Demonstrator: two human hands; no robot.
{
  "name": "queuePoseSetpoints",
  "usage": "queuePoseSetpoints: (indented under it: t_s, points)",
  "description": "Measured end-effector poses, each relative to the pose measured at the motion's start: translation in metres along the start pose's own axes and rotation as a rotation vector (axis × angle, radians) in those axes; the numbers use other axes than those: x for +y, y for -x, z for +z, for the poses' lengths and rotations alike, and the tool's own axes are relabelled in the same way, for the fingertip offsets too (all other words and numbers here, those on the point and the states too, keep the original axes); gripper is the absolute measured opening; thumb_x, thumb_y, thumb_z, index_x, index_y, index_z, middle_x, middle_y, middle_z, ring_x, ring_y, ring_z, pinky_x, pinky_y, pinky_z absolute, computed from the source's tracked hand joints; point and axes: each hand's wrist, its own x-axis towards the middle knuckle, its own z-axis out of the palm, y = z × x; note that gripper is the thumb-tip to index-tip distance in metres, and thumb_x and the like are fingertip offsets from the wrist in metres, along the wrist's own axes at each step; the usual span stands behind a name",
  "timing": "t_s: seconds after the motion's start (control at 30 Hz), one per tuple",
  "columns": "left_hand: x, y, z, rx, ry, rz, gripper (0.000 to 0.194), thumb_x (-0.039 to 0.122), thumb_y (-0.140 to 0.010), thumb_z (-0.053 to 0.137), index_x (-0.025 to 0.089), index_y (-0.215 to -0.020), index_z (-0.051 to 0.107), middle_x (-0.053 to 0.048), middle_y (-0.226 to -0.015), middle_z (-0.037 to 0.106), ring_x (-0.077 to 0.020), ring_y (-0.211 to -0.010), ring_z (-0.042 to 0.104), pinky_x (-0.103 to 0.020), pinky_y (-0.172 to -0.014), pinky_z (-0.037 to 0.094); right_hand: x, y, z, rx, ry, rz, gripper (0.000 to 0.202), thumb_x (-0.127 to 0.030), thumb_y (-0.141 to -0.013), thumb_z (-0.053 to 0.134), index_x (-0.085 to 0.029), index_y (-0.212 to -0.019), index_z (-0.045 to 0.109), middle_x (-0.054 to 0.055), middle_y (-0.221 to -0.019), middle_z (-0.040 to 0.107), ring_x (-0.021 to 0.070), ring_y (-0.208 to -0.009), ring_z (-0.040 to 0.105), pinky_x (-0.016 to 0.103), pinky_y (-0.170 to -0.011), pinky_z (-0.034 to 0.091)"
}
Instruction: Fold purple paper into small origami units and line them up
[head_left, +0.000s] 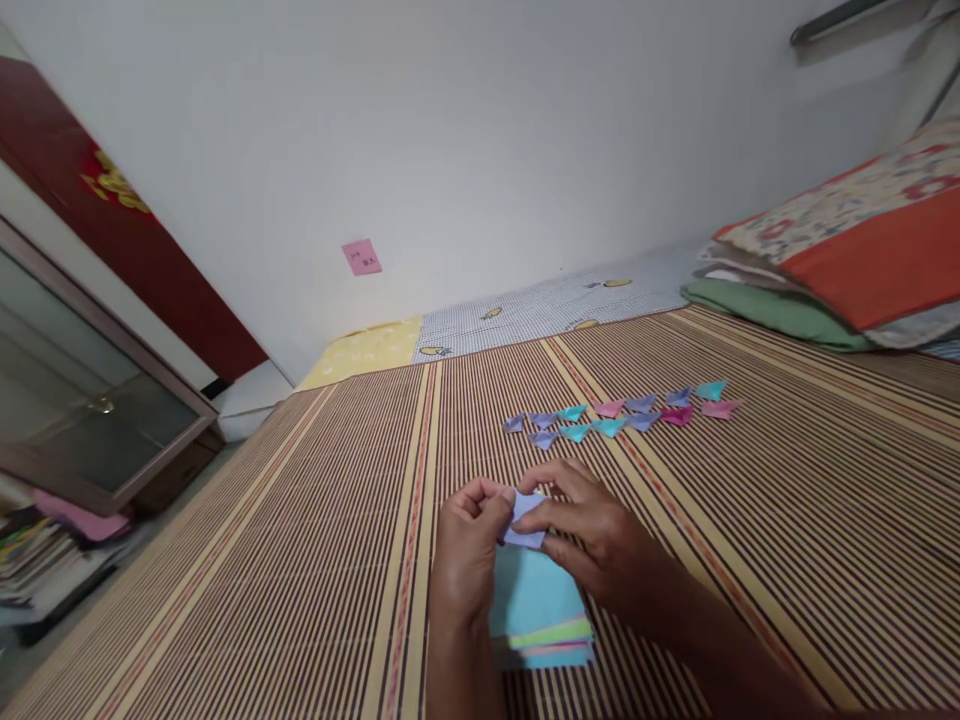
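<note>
My left hand (466, 545) and my right hand (592, 535) pinch a small pale lilac sheet of paper (523, 522) between their fingertips, just above the striped bamboo mat (300, 560). Under the hands lies a stack of coloured square papers (536, 612), turquoise on top with green and pink edges showing. Beyond the hands, several small folded paper pieces (622, 413) in purple, turquoise and pink lie in two rough rows on the mat.
Stacked pillows (847, 255) sit at the far right. A patterned sheet (525, 312) runs along the white wall, which carries a pink note (361, 257). At left stand a glass-door cabinet (82, 390) and piled books (37, 560).
</note>
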Motion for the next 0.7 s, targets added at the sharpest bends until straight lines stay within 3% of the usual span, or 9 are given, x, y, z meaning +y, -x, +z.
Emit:
queuePoseSetpoints:
  t_s: [0.2,0.37,0.7]
  points:
    - [0.009,0.004,0.002,-0.046,-0.1,0.116,0.027,0.036,-0.074,0.081,0.014,-0.068,0.064,0.004,-0.059,0.054,-0.0089,-0.055,0.042,-0.02,-0.054,0.032,-0.007,-0.006,-0.004,-0.026,0.06,-0.033,0.02,-0.011,-0.098,0.057,-0.02,-0.097,0.074,0.007,-0.095,0.066,0.0238,-0.094,0.059,0.04,-0.085,0.049]
    - [0.008,0.003,0.003,-0.062,-0.103,0.163,0.024,0.034,-0.078,0.078,0.014,-0.07,0.066,0.002,-0.063,0.057,-0.0101,-0.059,0.046,-0.02,-0.057,0.036,-0.009,-0.012,-0.007,-0.055,0.093,-0.05,0.02,-0.01,-0.098,0.056,-0.017,-0.093,0.074,0.007,-0.089,0.062,0.0223,-0.087,0.058,0.035,-0.075,0.049]
    - [0.0,-0.001,0.002,-0.029,-0.154,0.165,0.031,0.042,-0.08,0.079,0.014,-0.073,0.067,0.0,-0.066,0.06,-0.0123,-0.061,0.051,-0.021,-0.057,0.039,0.002,-0.009,0.0,0.086,-0.055,0.018,0.012,-0.011,-0.093,0.064,-0.019,-0.092,0.072,0.007,-0.103,0.06,0.0219,-0.097,0.061,0.035,-0.082,0.048]
